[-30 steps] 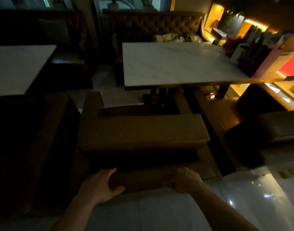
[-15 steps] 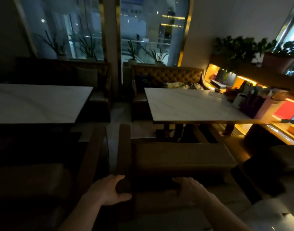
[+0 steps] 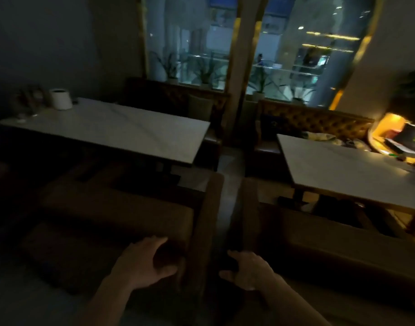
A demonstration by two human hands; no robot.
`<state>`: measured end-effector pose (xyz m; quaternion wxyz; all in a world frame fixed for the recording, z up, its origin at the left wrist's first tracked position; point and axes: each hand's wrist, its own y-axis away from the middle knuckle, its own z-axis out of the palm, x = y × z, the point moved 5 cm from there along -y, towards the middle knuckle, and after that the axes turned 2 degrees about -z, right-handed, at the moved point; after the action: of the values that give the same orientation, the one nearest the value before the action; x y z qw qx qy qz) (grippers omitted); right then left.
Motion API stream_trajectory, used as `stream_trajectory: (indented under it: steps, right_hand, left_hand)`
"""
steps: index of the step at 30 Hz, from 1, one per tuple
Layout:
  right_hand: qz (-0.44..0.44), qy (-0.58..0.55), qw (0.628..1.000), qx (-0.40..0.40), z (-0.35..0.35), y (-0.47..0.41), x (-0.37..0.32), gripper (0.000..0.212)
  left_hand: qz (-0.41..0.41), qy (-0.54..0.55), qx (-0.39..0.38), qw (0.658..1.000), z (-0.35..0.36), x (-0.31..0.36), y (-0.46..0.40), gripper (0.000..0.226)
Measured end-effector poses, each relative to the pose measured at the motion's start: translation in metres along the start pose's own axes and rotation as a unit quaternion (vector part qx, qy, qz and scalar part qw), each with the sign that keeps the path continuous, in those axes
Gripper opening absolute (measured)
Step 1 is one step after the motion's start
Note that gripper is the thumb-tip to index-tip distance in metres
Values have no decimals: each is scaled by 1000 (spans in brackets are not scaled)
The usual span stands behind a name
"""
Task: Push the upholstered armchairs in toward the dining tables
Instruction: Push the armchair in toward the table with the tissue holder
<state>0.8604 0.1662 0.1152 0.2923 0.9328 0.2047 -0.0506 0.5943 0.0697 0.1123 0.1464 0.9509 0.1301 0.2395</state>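
Two brown upholstered armchairs stand side by side with their backs toward me. The left armchair faces the left marble-topped dining table. The right armchair faces the right dining table, its seat partly under the top. My left hand has its fingers spread at the rear right corner of the left armchair's back. At the rear left corner of the right armchair, my right hand has fingers and thumb apart. The dim light hides whether either hand presses on the upholstery.
A narrow floor gap runs between the two armchairs. Tufted benches line the window wall behind the tables. A white cylindrical holder and small items stand at the left table's far end. A lit shelf glows at the right.
My view has swung left and up. Both hands were on the back of the right armchair; the left hand has moved over to the left armchair's corner, the right to the right armchair's left corner.
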Motion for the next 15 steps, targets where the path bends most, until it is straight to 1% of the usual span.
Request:
stream_trajectory:
  steps: [3, 7, 10, 12, 15]
  right_hand:
    - [-61, 12, 998, -3, 15, -31, -74, 71]
    - [-93, 28, 995, -29, 48, -77, -166, 85]
    - [-115, 39, 992, -43, 74, -108, -227, 84]
    - [-116, 31, 992, -46, 91, -131, -260, 81]
    - [-86, 18, 995, -44, 112, -163, -301, 74]
  left_hand:
    - [-51, 13, 53, 997, -13, -72, 19, 101]
    - [-100, 7, 129, 987, -21, -165, 28, 118]
    - [-130, 20, 162, 978, -30, -224, 29, 114]
    - [-142, 17, 170, 975, -37, -258, 29, 111]
    - [-158, -2, 144, 977, -44, -306, 29, 111]
